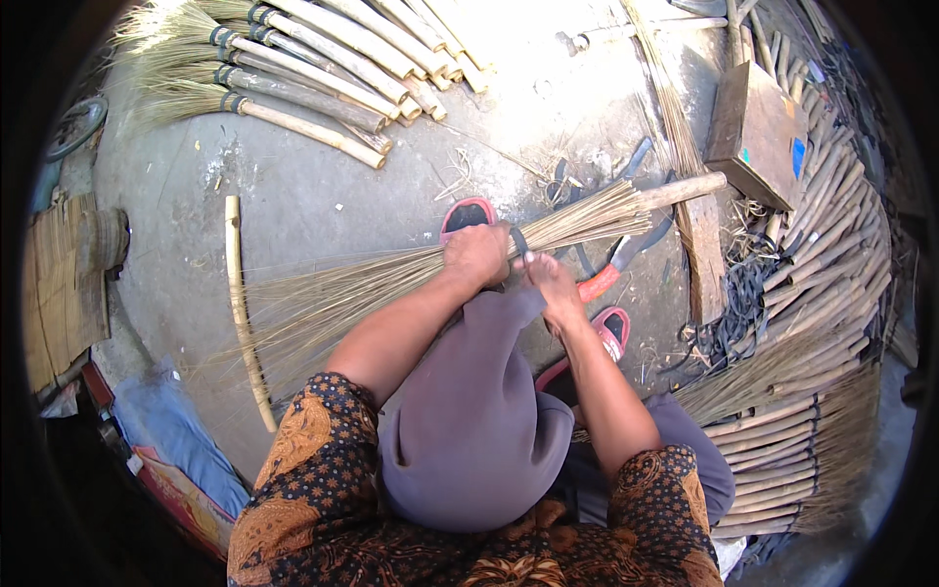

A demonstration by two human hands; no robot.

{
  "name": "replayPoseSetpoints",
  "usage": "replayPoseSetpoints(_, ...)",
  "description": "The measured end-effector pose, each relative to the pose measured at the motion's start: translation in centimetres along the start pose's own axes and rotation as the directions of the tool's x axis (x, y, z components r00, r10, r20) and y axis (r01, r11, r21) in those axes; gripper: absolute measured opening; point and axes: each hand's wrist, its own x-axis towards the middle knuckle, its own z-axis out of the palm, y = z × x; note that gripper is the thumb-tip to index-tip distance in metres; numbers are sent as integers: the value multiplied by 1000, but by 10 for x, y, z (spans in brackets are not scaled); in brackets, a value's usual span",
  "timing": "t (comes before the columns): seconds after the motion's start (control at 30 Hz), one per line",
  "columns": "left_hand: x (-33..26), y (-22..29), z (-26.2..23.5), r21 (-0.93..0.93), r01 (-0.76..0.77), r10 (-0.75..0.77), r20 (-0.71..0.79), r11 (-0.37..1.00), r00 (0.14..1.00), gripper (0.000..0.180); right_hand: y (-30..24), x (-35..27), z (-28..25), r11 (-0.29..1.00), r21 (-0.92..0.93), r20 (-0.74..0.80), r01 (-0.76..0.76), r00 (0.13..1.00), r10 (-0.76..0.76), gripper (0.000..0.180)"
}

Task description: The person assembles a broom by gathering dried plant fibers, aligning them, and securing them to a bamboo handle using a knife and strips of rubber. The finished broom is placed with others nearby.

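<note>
An unfinished-looking broom [587,217] lies across in front of me, its pale stick handle pointing right and its long thin bristles fanning out left. My left hand [476,256] is closed around the bristles near the middle. Close beside it, my right hand [553,289] has its fingers drawn together at a dark strip [518,240], which looks like rubber and passes over the bristles. Just right of my right hand, a knife with an orange handle [599,284] lies on the floor, partly under the broom. Pink sandals [612,331] show near my hands.
Several brooms [313,83] with stick handles are piled at the far left. A bamboo stick [235,284] lies left. On the right are a wooden box [755,135], a wooden plank [702,264], dark strips [738,318] and a long stack of brooms [768,460].
</note>
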Motion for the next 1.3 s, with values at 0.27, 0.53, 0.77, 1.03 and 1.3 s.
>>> replayPoseSetpoints(0.27, 5, -18, -56, -519, -181, 373, 295, 836, 879, 48, 48, -22, -42, 770, -621, -11, 149, 980, -198, 28)
replayPoseSetpoints(0.53, 4, 0, -47, -701, -129, 620, 511, 701, 595, 47, -32, 29, -25, 378, -780, 76, 499, 675, -734, 38)
replayPoseSetpoints(0.77, 15, 14, -15, -49, -199, 204, 163, 979, 965, 41, -73, -26, -41, 711, -678, 9, -187, 965, 262, 38)
replayPoseSetpoints(1.03, 24, 21, 24, 82, -18, 3, 179, 996, 984, 47, -91, 25, -4, 825, -565, 7, 10, 1000, -8, 42)
replayPoseSetpoints(1.3, 16, 29, 13, 154, -106, 80, 165, 982, 983, 63, -46, -88, -8, 991, 26, -255, 128, 960, -117, 30)
